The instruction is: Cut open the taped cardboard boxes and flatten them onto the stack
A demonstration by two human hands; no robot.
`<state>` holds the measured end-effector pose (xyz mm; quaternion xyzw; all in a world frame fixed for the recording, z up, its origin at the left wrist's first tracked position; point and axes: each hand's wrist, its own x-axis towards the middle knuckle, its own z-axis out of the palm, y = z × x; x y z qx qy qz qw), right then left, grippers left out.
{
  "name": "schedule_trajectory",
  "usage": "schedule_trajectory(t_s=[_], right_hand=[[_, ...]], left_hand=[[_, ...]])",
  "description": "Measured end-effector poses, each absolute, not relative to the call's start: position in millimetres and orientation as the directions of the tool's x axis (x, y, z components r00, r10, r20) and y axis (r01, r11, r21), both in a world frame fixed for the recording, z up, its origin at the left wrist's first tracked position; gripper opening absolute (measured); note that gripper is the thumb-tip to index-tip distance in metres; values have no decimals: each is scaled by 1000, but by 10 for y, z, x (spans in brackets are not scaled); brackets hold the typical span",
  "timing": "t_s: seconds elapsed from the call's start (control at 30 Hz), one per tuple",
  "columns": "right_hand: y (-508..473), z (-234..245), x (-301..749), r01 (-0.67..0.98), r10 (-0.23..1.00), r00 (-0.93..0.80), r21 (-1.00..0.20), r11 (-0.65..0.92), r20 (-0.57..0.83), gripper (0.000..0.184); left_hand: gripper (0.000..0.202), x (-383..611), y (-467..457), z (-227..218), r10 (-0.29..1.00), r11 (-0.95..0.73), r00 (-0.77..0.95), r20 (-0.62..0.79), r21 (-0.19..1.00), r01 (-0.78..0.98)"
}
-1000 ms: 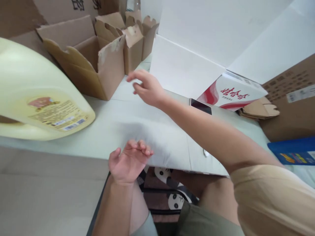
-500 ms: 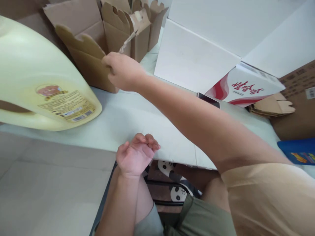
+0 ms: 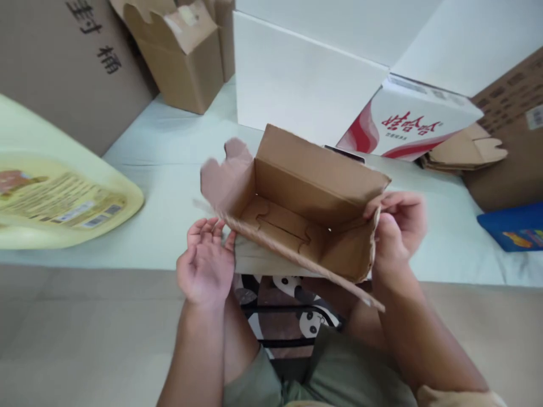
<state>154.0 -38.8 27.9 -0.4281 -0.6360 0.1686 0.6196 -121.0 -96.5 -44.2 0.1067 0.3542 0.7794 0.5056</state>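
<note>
A brown cardboard box (image 3: pixel 314 167) with its top flaps open is held in front of me, tilted so that I look down into it. Its inside is bare, and interlocking tabs show on the bottom. My right hand (image 3: pixel 401 226) pinches the box's right end wall between thumb and fingers. Close by the box's near left corner, my left hand (image 3: pixel 206 263) is palm up with its fingers apart. Its fingertips are at the box's edge; whether they press on it I cannot tell.
At the left stands a large pale yellow jug (image 3: pixel 63 186). Another open cardboard box (image 3: pixel 182 68) is behind it, beside a big printed carton (image 3: pixel 63 68). White boxes (image 3: pixel 305 73), a red-and-white carton (image 3: pixel 411 121), folded cardboard (image 3: pixel 462 150) and a blue package (image 3: pixel 515 226) line the table (image 3: pixel 165 181).
My right hand has brought a cardboard box from the row at the back left to the front middle. My left hand has shifted left, beside the box. The view has turned somewhat.
</note>
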Motion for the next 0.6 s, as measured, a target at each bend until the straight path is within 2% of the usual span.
schedule_trajectory(t_s=[0.07, 0.13, 0.33, 0.47, 0.6], right_hand=[[-471, 81, 1732, 299, 811, 190, -820, 489, 553, 35], [-466, -41, 1827, 275, 824, 207, -840, 468, 527, 38], [-421, 78, 1971, 291, 755, 18, -726, 623, 656, 21], [-501, 192, 2154, 237, 737, 118, -740, 630, 665, 30], [-555, 130, 2307, 110, 771, 89, -775, 622, 631, 36]], left_hand=[[40, -1169, -930, -427, 877, -212, -456, -148, 734, -645], [44, -1136, -909, -409, 891, -196, -443, -98, 797, -572], [49, -1110, -922, -201, 889, -171, -456, -42, 894, -414], [58, -1016, -870, 72, 890, -221, -451, 68, 929, -296], [61, -776, -749, 272, 925, -203, -363, 110, 952, -229]])
